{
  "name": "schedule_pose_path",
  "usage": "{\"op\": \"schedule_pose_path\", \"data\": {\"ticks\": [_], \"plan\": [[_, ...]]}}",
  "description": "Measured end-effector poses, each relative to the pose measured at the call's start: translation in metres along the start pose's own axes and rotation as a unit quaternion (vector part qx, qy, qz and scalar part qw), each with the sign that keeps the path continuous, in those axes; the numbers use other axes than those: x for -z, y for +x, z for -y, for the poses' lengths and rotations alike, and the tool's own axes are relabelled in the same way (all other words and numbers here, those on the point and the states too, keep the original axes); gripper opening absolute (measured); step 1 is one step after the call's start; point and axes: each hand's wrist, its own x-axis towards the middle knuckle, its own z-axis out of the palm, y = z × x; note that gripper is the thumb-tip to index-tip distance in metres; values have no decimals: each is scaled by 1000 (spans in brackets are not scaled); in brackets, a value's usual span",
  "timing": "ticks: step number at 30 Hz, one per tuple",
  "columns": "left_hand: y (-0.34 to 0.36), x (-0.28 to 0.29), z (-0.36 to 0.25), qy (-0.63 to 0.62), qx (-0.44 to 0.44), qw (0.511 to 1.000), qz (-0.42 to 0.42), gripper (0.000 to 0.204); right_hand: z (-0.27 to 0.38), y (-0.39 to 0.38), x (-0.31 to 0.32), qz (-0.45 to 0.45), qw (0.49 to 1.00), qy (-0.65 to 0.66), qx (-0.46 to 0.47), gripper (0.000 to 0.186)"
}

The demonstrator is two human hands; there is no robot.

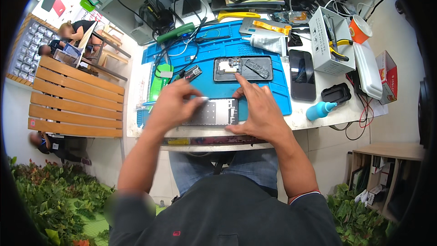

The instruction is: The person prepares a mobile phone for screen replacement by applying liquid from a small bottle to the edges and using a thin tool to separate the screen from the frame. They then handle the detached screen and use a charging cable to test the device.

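Note:
A bare phone frame (208, 113), grey and silver with a dark cut-out end, lies flat at the near edge of the bench. My right hand (264, 111) spans its right end, thumb at the near edge and fingers at the far edge. Over its left part, my left hand (172, 108) pinches a small white piece (205, 99), too small to name for sure. Just beyond lies an opened phone (243, 69) with its inner parts showing. A small metal-cased part (193, 73) rests to the left of it on the blue repair mat (277, 86).
To the right are a dark phone (302, 75), a blue squeeze bottle (321, 110), a black case (336, 93) and a white box of tools (328, 52). A green-handled tool (175, 32), cables and a white tube (268, 43) lie farther back. Shelving (387, 151) stands lower right.

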Motion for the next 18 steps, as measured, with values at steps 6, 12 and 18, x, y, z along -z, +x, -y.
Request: {"op": "schedule_pose_path", "data": {"ticks": [6,12,18], "plan": [[18,-43,-35,-76,-26,997,6,17,2,0,-1,-2,1000,-1,-3,143],[-1,-5,-2,20,37,999,-7,14,1,0,0,0,1000,0,-6,140],[23,-50,-44,-100,-58,993,-4,21,3,2,-2,2,1000,-17,-7,140]]}}
